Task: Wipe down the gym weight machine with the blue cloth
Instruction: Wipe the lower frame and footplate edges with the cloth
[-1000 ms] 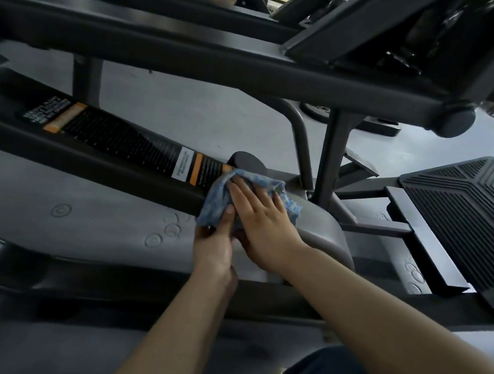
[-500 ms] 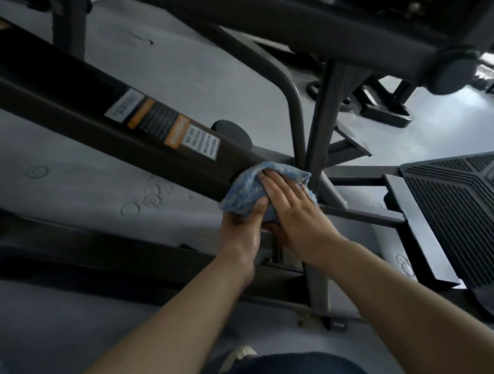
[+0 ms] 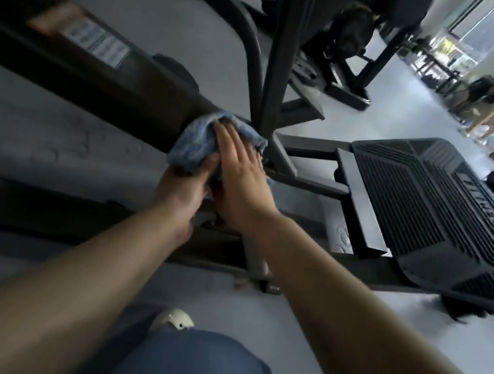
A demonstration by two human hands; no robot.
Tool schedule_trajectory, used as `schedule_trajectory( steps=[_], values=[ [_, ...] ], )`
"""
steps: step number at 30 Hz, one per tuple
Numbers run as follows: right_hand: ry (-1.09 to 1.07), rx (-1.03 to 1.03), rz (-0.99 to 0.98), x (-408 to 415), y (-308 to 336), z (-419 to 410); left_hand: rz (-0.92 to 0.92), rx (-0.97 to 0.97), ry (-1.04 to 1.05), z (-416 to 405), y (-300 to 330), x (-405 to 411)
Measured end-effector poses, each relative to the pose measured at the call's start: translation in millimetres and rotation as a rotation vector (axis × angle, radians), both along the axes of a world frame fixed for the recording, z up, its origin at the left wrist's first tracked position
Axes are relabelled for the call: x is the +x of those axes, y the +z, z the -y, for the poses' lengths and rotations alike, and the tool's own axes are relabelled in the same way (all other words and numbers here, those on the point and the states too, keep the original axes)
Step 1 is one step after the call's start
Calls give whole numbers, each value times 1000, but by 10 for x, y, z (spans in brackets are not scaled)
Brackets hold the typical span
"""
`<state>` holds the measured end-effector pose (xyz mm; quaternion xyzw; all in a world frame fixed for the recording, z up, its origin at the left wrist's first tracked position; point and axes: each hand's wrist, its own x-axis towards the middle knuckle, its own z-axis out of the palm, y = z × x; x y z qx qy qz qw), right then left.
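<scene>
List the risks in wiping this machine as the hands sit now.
The blue cloth is bunched at the lower end of the sloped beam, close to the frame joints, so fingers could get pinched there. The right hand presses flat and the left hand grips from below; a slip could knock knuckles against the upright post.

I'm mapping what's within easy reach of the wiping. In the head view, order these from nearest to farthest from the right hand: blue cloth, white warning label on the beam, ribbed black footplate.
From the right hand:
1. Blue cloth, directly under its fingers on the beam.
2. Ribbed black footplate, off to the right.
3. White warning label, up the beam to the upper left.
</scene>
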<state>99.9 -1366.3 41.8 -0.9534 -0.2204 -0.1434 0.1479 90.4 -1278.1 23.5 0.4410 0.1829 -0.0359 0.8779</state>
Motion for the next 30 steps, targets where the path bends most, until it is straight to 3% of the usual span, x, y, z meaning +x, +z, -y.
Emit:
schedule_trajectory(
  steps=[6,10,19,26,30],
  values=[
    [12,68,85,-58,-230,210,73,59,-31,127,-135,-67],
    [-8,122,116,-92,-389,331,130,210,-69,204,-235,-64],
    [-89,258,-6,-156,-761,650,230,400,-177,434,-503,-85],
    [-152,235,-18,-203,-1118,864,306,629,-279,549,-844,-45],
    [-160,272,-93,-239,-1296,965,311,658,-320,611,-1049,-24]
  ],
)
